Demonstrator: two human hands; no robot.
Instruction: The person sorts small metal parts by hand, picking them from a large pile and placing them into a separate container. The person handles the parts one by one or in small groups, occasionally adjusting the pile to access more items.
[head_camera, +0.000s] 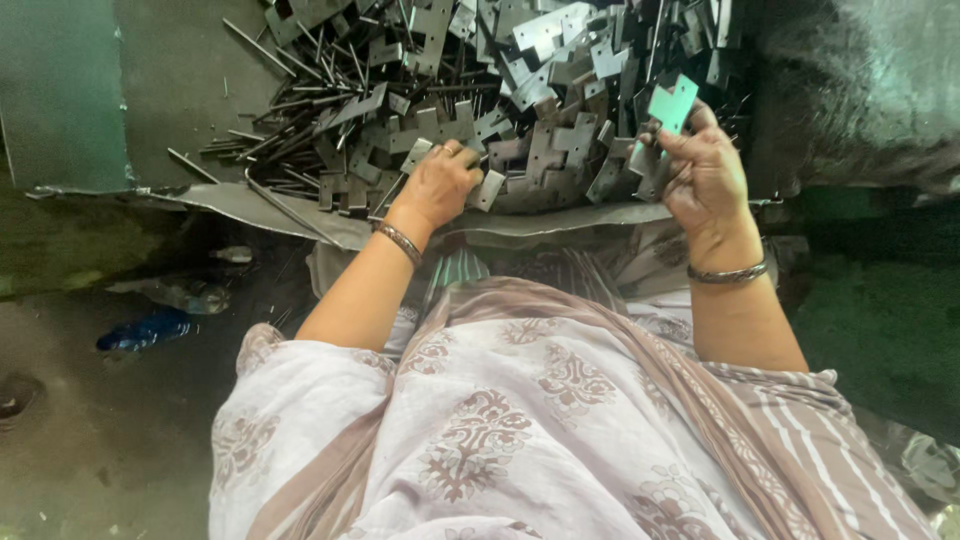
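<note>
Across the upper middle of the frame lies a heap of metal plates, flat grey stamped pieces with notched edges, mixed with thin metal rods that spill toward the upper left. The heap rests on a dark metal sheet whose bent front edge runs across the middle of the picture. The left hand sits just left of centre at the near edge of the heap, knuckles up, fingers curled down onto the plates; whether it has one clamped cannot be told, since the fingertips are hidden among the pieces. A thin bangle circles that wrist. The right hand, in the upper right, is raised a little above the heap with thumb and fingers pinched together on a small plate, held upright with its pale face to the camera and a notch in its top edge. A dark bangle sits on that wrist. The lower half of the frame is filled by a pale printed shawl, and a blue wrapper lies on the dirty floor at the left.
</note>
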